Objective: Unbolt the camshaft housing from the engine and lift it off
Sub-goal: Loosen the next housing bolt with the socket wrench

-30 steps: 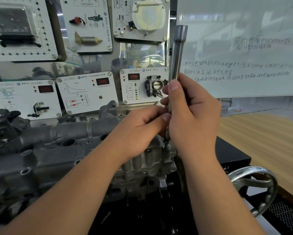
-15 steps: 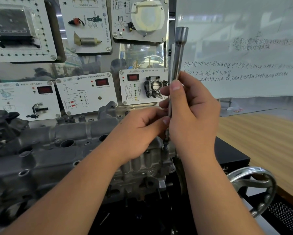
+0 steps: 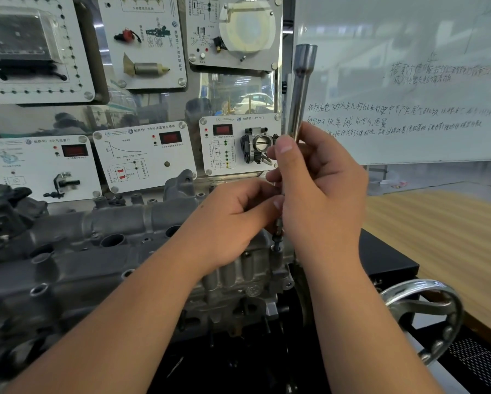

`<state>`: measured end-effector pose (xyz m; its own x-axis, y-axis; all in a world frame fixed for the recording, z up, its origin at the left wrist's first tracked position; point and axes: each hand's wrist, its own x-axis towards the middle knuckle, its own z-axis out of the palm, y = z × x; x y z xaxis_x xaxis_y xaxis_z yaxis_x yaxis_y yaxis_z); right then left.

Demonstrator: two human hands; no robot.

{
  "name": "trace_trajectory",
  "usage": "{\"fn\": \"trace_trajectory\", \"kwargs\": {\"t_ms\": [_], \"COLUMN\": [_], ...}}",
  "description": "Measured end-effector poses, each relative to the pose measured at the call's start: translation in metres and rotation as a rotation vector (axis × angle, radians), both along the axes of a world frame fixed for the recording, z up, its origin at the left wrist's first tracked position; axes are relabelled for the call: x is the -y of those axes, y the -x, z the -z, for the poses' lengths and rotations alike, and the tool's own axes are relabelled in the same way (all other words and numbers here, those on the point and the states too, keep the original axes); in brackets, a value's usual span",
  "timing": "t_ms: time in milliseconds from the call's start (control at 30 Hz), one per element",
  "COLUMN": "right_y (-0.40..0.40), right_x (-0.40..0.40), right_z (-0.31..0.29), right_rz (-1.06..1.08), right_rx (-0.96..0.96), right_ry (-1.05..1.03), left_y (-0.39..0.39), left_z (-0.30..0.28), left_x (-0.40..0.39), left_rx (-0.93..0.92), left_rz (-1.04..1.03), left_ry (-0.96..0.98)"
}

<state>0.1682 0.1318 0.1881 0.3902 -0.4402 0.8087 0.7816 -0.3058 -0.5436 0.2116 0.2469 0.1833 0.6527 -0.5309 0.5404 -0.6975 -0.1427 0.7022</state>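
Note:
The grey cast camshaft housing [image 3: 104,231] lies along the top of the engine [image 3: 238,282], running from the left to the centre. A long steel extension bar [image 3: 301,89] stands upright over the housing's right end, its dark lower tip [image 3: 277,240] down at a bolt there. My right hand [image 3: 321,189] grips the bar's middle, thumb up along it. My left hand [image 3: 235,220] pinches the bar's lower part from the left, just above the tip. Both hands hide the shaft between them.
Training panels with sensors and a throttle body [image 3: 257,147] stand right behind the engine. A whiteboard [image 3: 409,81] fills the upper right. A chrome handwheel [image 3: 420,317] juts out at the lower right, beside a wooden tabletop [image 3: 443,237].
The bar and both hands stay at the same bolt, with only a slight shift of the fingers. The housing has not moved.

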Motion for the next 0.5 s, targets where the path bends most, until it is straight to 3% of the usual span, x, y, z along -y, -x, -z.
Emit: {"fn": "trace_trajectory", "kwargs": {"t_ms": [500], "right_y": [0.0035], "right_x": [0.0008], "right_z": [-0.0018], "right_rz": [0.063], "right_rx": [0.004], "right_ry": [0.085], "left_y": [0.0016], "left_z": [-0.0004], "left_x": [0.0], "left_rx": [0.027], "left_rz": [-0.033], "left_ry": [0.002]}}
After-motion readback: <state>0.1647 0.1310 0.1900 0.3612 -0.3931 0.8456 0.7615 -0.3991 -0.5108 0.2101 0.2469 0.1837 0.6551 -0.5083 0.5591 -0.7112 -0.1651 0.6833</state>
